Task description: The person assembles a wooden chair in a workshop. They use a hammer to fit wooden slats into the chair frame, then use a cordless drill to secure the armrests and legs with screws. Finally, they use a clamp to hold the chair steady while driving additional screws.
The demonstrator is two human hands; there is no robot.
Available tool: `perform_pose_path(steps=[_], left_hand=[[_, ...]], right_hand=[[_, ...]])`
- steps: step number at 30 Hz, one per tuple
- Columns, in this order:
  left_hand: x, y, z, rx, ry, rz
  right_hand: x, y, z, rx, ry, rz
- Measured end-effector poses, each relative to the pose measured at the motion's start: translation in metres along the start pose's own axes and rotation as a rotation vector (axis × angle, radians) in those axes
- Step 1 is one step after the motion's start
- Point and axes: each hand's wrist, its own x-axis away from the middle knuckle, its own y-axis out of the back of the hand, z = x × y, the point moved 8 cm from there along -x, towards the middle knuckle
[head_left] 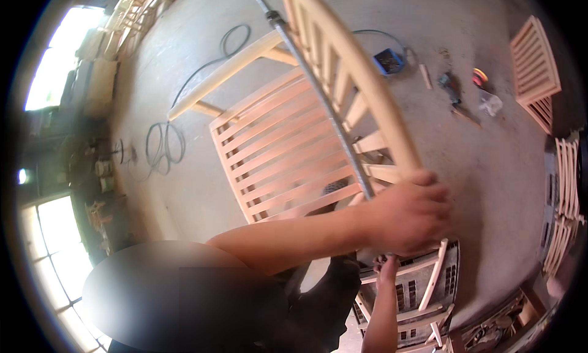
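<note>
A pale wooden bench (pixel 288 138) with a slatted seat stands tilted in the view, its curved slatted back (pixel 361 65) on the right. Along that back runs a long metal pipe clamp (pixel 324 102), with a dark jaw at its far end. My left hand (pixel 410 215) reaches across to the right and is closed on the near end of the curved top rail; its palm side is hidden. Just below it, my right hand (pixel 387 270) is closed around the dark near end of the clamp, partly covered by my left hand and wrist.
Black hose (pixel 165 146) lies coiled on the concrete floor at left. Beyond the bench back are a blue bin (pixel 388 62), a power tool (pixel 450 88) and a clear plastic bag (pixel 490 103). Slatted panels (pixel 536 65) stand at far right. Wooden parts lie on a dark crate (pixel 453 273) at lower right.
</note>
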Motion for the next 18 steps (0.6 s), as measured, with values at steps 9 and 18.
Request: perform_pose_path(steps=[9,18], left_hand=[[-0.048,0.021,0.042,-0.108,0.781,0.098],[-0.052,0.034,0.067,-0.553,0.768,0.074]], right_hand=[[-0.048,0.037,-0.023,0.267,0.432,-0.073],[0.064,0.242,-0.04,0.117,0.287,-0.117]])
